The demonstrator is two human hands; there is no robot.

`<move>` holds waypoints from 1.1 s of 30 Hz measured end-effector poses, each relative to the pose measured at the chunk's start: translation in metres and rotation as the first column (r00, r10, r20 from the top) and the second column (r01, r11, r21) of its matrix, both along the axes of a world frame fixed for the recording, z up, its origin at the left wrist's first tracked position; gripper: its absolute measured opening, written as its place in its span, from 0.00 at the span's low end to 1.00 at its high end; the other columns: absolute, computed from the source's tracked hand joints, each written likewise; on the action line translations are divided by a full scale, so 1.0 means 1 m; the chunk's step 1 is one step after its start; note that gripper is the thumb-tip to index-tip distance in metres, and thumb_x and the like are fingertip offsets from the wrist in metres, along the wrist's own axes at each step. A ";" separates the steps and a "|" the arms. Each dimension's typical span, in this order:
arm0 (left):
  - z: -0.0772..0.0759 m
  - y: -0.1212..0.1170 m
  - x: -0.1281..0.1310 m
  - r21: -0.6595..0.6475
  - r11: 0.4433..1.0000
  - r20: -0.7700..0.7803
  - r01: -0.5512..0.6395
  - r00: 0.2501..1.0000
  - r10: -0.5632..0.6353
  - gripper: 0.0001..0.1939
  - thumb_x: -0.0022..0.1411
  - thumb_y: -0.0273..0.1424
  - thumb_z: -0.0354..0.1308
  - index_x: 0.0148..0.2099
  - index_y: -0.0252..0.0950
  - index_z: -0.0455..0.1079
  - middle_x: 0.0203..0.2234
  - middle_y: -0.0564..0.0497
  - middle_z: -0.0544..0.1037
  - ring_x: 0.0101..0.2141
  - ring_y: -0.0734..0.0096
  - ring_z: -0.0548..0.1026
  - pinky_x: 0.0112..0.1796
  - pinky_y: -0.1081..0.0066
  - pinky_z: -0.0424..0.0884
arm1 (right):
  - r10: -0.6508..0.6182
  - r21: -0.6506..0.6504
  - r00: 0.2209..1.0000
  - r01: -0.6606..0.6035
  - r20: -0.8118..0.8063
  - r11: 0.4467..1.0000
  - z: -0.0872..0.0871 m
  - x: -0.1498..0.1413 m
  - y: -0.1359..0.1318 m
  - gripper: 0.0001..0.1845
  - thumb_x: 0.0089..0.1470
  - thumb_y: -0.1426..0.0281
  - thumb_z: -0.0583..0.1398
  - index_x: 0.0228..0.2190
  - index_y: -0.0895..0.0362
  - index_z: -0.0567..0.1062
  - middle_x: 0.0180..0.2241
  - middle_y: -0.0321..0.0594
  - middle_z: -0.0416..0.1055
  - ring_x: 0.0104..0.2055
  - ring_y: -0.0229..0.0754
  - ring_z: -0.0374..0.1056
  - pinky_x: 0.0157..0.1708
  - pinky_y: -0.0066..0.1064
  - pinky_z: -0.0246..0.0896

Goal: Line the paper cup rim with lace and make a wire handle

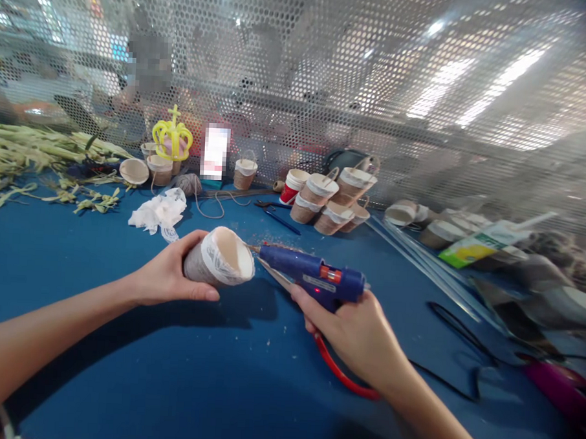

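Observation:
My left hand [178, 273] is closed around a paper cup [211, 261] wrapped in brownish twine, with white lace round its rim. The cup is tilted, its mouth turned to the right and partly towards me. In my right hand [351, 325] is a blue hot glue gun [295, 265] with a red light showing on its side. The gun's nozzle points left, at or very near the lace rim; I cannot tell whether it touches. Under the gun and my right hand lie scissors [344, 370] with red handles, partly hidden.
Crumpled white lace [160, 210] and a grey yarn ball [189, 184] lie behind my left hand. Several wrapped cups [318, 188] stand stacked at the back. Clear glue sticks [431, 271] lie to the right, near a black cord [463, 334]. A perforated metal screen [290, 70] rises behind the blue table [193, 383].

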State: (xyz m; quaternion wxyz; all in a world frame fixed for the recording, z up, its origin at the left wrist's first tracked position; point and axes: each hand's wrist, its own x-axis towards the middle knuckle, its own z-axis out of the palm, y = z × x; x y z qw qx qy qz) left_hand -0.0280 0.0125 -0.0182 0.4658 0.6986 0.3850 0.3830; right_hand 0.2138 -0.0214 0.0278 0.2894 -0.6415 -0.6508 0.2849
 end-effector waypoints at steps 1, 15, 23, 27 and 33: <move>0.000 0.000 0.000 0.000 1.000 0.000 0.000 1.000 0.000 0.31 0.41 0.35 0.66 0.47 0.35 0.59 0.38 0.48 0.71 0.38 0.61 0.69 0.38 0.67 0.68 | 0.000 0.001 1.000 0.000 0.000 1.000 0.000 0.000 0.000 0.15 0.43 0.60 0.59 0.14 0.55 0.66 0.09 0.34 0.65 0.13 0.37 0.64 0.15 0.27 0.63; -0.001 0.002 -0.001 0.030 0.999 0.003 -0.030 1.000 0.030 0.32 0.41 0.36 0.65 0.48 0.35 0.58 0.39 0.47 0.71 0.39 0.61 0.69 0.40 0.66 0.68 | -0.023 -0.047 0.999 0.024 0.023 0.999 0.003 0.001 -0.002 0.16 0.43 0.58 0.58 0.14 0.54 0.64 0.10 0.35 0.65 0.13 0.37 0.62 0.14 0.28 0.60; 0.000 0.003 0.000 0.055 0.995 0.026 -0.079 0.997 0.078 0.33 0.40 0.37 0.66 0.48 0.34 0.58 0.39 0.46 0.71 0.40 0.61 0.69 0.40 0.66 0.68 | -0.051 -0.084 0.998 0.053 0.020 0.995 0.003 0.002 -0.001 0.15 0.42 0.58 0.59 0.16 0.54 0.65 0.10 0.35 0.65 0.13 0.38 0.63 0.14 0.28 0.60; -0.001 0.004 -0.001 0.077 0.991 0.016 -0.107 0.994 0.106 0.34 0.39 0.37 0.66 0.48 0.34 0.58 0.39 0.46 0.71 0.39 0.61 0.70 0.40 0.66 0.69 | -0.049 -0.060 0.998 0.051 0.036 0.997 0.004 0.002 -0.002 0.17 0.43 0.57 0.58 0.13 0.54 0.64 0.09 0.35 0.64 0.13 0.37 0.63 0.15 0.28 0.60; -0.002 0.005 -0.002 0.080 0.988 0.032 -0.130 0.991 0.128 0.34 0.38 0.36 0.66 0.48 0.34 0.59 0.39 0.46 0.72 0.39 0.61 0.70 0.40 0.66 0.70 | 0.040 0.000 0.999 -0.040 0.018 0.999 -0.002 0.009 -0.001 0.14 0.44 0.60 0.58 0.16 0.55 0.69 0.10 0.35 0.66 0.12 0.37 0.63 0.12 0.27 0.57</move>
